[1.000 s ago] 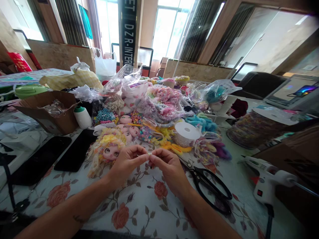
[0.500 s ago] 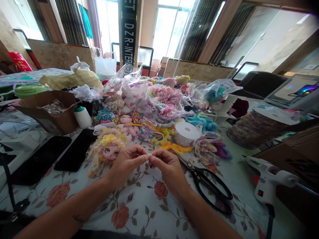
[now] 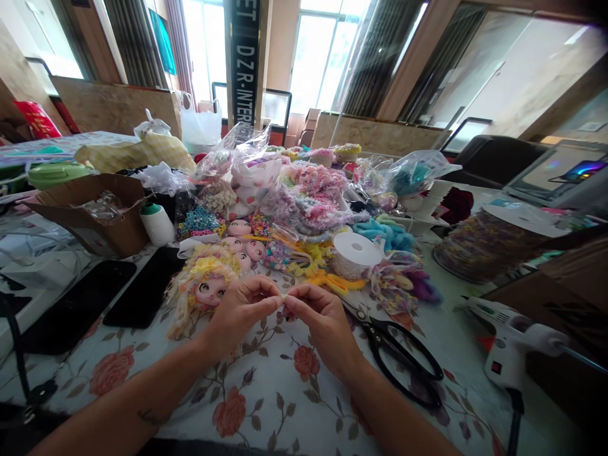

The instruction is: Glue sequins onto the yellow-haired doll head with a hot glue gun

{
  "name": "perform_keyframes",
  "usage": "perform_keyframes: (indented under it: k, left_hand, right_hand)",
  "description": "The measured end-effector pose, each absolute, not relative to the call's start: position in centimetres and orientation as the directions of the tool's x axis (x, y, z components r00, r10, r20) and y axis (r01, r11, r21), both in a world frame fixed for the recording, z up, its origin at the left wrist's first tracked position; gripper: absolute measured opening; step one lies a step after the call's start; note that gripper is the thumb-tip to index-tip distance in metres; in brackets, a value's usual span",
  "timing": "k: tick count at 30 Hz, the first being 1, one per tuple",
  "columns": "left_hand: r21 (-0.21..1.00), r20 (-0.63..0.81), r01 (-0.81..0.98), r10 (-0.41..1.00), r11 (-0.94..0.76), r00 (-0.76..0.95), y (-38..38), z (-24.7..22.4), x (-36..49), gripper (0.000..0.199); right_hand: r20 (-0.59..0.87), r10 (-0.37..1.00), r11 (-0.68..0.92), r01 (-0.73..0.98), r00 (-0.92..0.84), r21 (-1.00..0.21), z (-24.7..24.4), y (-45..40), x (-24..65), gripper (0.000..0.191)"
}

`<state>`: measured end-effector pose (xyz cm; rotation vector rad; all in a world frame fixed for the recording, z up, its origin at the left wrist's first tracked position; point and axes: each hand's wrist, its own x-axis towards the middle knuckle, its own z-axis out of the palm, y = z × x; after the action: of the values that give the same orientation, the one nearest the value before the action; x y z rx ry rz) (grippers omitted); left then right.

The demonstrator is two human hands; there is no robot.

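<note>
One left hand (image 3: 249,301) and one right hand (image 3: 316,307), both bare, meet over a tablecloth (image 3: 270,392) printed with roses. Each pinches with thumb and forefinger, and together they grasp one tiny pale piece (image 3: 284,296), which lies exactly between the two sets of fingertips and is mostly covered by them; its shape is too small to tell. Just beyond the left hand, partly hidden by it, is one doll head (image 3: 211,288) with curly yellow hair. Four bare doll faces (image 3: 255,250) lie clustered farther off. To the right of the right hand rests one pair of scissors (image 3: 403,354) with black loop handles, the blades running behind that hand. One white spool (image 3: 358,249) stands beyond it, near some yellow strips (image 3: 332,280). Far right are one large spool of mixed yarn (image 3: 479,247) and, nearer, one white glue gun (image 3: 506,342). On the left lie two black flat slabs (image 3: 142,288), with one thread cone (image 3: 158,226) and one open cardboard box (image 3: 90,231) beyond. Fluffy pink yarn (image 3: 313,190), uncounted, heaps up at the far middle.
</note>
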<state>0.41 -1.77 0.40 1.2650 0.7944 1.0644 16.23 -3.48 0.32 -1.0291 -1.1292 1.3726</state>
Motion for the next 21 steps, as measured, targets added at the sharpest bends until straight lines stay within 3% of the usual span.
perform_keyframes:
  k: [9, 21]
  left_hand:
    - [0.991, 0.116, -0.105, 0.927, -0.084, 0.357, -1.7, 0.2, 0.1, 0.012]
    - [0.987, 0.147, 0.003, 0.919, -0.159, 0.365, -1.5, 0.1, 0.0, 0.014]
  right_hand:
    - [0.043, 0.983, 0.015, -0.158, -0.176, -0.987, 0.7, -3.2, 16.9, 0.017]
    - [0.106, 0.974, 0.11, 0.013, -0.2, -0.994, 1.0, -3.1, 17.4, 0.02]
